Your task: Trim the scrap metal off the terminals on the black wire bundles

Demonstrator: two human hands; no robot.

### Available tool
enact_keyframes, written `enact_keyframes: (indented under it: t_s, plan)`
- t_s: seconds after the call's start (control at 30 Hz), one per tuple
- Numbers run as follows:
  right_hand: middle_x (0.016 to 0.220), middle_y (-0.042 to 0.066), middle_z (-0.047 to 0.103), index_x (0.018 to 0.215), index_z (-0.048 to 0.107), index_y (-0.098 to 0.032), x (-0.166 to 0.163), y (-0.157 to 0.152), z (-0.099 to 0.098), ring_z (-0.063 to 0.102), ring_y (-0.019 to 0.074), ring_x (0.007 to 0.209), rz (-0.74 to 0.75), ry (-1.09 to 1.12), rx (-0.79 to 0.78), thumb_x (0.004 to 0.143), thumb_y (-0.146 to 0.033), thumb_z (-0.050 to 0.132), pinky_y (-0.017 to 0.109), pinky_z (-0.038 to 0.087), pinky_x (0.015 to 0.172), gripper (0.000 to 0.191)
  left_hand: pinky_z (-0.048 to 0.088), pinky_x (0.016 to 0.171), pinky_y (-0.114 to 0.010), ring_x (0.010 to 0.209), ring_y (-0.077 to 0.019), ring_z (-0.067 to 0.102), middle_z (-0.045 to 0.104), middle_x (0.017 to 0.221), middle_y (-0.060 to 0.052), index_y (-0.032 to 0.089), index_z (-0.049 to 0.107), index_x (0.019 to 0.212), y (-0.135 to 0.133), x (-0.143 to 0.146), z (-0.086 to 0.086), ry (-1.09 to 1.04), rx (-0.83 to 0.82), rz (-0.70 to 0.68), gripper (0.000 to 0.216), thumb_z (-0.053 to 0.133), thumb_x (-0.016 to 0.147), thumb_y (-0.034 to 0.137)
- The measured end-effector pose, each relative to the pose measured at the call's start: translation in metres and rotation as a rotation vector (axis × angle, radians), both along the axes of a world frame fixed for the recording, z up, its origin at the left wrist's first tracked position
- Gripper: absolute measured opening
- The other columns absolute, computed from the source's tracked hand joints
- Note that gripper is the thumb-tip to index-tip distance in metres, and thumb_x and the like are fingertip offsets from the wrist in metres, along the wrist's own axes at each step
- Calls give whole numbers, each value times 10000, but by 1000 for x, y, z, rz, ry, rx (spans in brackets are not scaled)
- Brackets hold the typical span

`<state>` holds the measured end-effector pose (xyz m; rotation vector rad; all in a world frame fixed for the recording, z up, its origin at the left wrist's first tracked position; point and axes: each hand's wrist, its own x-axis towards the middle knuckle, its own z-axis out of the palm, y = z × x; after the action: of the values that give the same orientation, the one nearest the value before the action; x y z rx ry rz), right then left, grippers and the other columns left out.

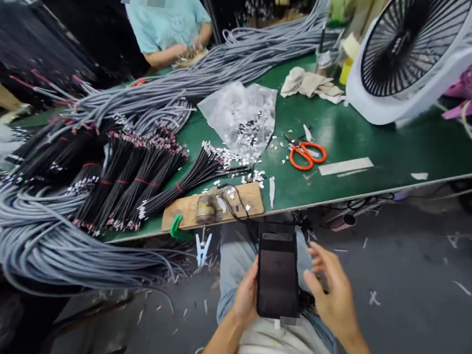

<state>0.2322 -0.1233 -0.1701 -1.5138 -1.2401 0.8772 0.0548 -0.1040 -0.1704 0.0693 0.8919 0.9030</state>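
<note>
My left hand (245,298) grips a black phone (277,274) by its left edge, holding it upright over my lap below the table edge. Its screen is dark. My right hand (331,290) hovers just right of the phone with fingers spread, thumb near the phone's right side. Above the phone, a wooden board (240,197) with a small fixture and scattered metal bits lies at the edge of the green table (352,133).
Bundles of black wires (133,177) and long grey cables (61,248) cover the table's left side. Orange scissors (307,154), a clear plastic bag (241,115), a rag and a white fan (407,54) sit to the right. Another person (169,19) works at the far side.
</note>
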Motion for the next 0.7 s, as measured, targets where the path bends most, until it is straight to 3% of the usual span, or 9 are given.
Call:
enact_keyframes:
  t_s: [0.13, 0.23, 0.47, 0.7]
  plan:
    - [1271, 112, 505, 1308, 406, -203, -19, -10, -18, 526, 242, 1096, 193, 349, -215, 826, -353, 546, 383, 486, 873, 524, 351, 965, -376, 1170, -298, 465, 600, 1188, -59, 175, 449, 1280, 2, 0, 16, -22, 239, -134, 722, 565, 568, 147]
    - [1372, 118, 402, 1342, 350, -189, -23, -16, -17, 417, 261, 1225, 272, 511, -259, 816, -352, 562, 409, 422, 965, 590, 391, 904, -348, 1145, -299, 478, 610, 1153, -49, 188, 429, 1278, 3, 0, 23, -1, 328, -204, 840, 518, 453, 56]
    - [1403, 104, 356, 1367, 293, -207, -17, -15, -12, 434, 255, 1213, 328, 493, -275, 815, -305, 574, 398, 398, 991, 627, 428, 824, -331, 1023, -262, 559, 626, 1088, -61, 201, 411, 1262, 5, 2, 25, 117, 351, -242, 727, 615, 572, 95]
    - [1353, 135, 415, 1348, 295, -166, -27, -13, -15, 482, 266, 1163, 238, 389, -312, 763, -309, 621, 410, 421, 971, 685, 352, 956, -404, 1205, -314, 417, 584, 1186, -65, 181, 391, 1291, 3, 0, 23, 21, 353, -190, 851, 499, 451, 92]
